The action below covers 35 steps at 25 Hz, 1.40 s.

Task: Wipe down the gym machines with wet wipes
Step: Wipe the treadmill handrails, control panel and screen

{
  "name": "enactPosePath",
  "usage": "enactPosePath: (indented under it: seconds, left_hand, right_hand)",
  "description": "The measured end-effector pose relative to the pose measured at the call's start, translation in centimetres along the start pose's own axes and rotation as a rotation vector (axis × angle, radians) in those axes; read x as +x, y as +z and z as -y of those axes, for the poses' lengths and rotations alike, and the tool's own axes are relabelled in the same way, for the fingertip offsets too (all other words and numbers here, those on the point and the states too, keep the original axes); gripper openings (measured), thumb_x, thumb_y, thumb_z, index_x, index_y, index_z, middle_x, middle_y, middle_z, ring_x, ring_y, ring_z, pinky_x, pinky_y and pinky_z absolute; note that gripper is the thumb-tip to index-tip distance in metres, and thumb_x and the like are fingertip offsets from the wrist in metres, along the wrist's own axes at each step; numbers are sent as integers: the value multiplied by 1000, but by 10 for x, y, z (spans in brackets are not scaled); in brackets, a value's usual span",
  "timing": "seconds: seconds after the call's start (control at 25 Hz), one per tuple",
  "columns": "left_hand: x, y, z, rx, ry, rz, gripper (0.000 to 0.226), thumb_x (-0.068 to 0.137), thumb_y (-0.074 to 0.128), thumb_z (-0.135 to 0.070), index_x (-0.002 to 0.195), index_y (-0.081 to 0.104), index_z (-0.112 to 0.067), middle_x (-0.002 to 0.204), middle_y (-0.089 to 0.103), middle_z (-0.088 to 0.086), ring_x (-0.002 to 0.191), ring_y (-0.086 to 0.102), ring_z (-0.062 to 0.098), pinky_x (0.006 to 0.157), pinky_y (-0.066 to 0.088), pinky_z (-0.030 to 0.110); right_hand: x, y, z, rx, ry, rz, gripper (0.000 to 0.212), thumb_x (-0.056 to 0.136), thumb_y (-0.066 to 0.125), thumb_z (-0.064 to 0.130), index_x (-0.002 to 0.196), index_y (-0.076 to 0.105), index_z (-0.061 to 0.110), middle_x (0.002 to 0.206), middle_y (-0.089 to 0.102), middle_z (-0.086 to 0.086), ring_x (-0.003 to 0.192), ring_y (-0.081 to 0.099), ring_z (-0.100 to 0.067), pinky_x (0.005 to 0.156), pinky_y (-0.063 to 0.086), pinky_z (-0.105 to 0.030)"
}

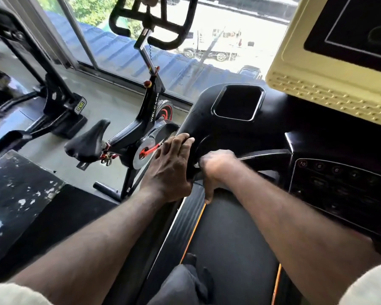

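I stand on a treadmill whose black console (235, 133) fills the right of the head view. My left hand (171, 167) rests with fingers spread on the console's left edge, above the handrail. My right hand (216, 169) is curled round the left handrail just below the console. A small bit of white, the wet wipe (196, 165), shows at its knuckles; most of the wipe is hidden in the fist. A recessed cup holder (238, 102) sits in the console above both hands.
The treadmill belt (235, 227) runs under me. A button panel (339, 186) is at right, a cream-framed screen (330, 69) above it. A spin bike (141, 133) stands left, another machine's base (53, 111) beyond, by the windows (123, 47).
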<state>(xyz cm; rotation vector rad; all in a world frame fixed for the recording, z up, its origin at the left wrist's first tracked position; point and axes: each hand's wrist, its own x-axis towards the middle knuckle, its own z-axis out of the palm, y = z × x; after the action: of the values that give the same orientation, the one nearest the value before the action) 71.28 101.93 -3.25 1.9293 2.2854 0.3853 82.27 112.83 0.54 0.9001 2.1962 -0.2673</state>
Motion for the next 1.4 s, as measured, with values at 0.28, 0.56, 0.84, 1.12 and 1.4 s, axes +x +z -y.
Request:
enactPosePath:
  seconds: [0.28,0.56,0.84,1.12,1.4]
  left_hand:
    - [2,0,2,5,0,0,102,73,78,-39,161,29,-20,165,23,-4,153,22,22,124,12,32]
    - [5,1,0,3,0,-14,103,70,79,-37,160,32,-18,164,26,0,151,26,24,124,21,36]
    - [3,3,0,1,-5,-12,107,68,81,-39,160,31,-19,164,26,-1,150,26,24,125,27,40]
    - [3,2,1,3,-1,-20,107,66,80,-37,160,32,-18,162,26,-1,150,24,22,124,25,37]
    - [3,3,-1,4,-9,-5,107,66,80,-39,160,31,-20,162,25,-3,149,26,24,121,37,50]
  right_hand:
    - [-39,-1,-98,-91,250,57,79,51,98,59,113,66,23,92,64,7,103,70,-22,91,52,-36]
    - [-15,2,-35,-42,86,-36,81,48,99,60,116,67,29,123,70,6,119,66,-22,91,45,-37]
    - [-17,0,-45,-117,-24,-4,74,55,99,54,117,67,30,122,71,3,110,70,-23,76,53,-31]
    - [-47,14,-127,-40,116,-39,92,70,64,91,132,54,23,123,66,-2,111,64,-25,95,53,-40]
    - [-16,124,-56,62,-123,-1115,40,108,47,20,146,59,17,147,62,-4,141,52,-27,123,29,-50]
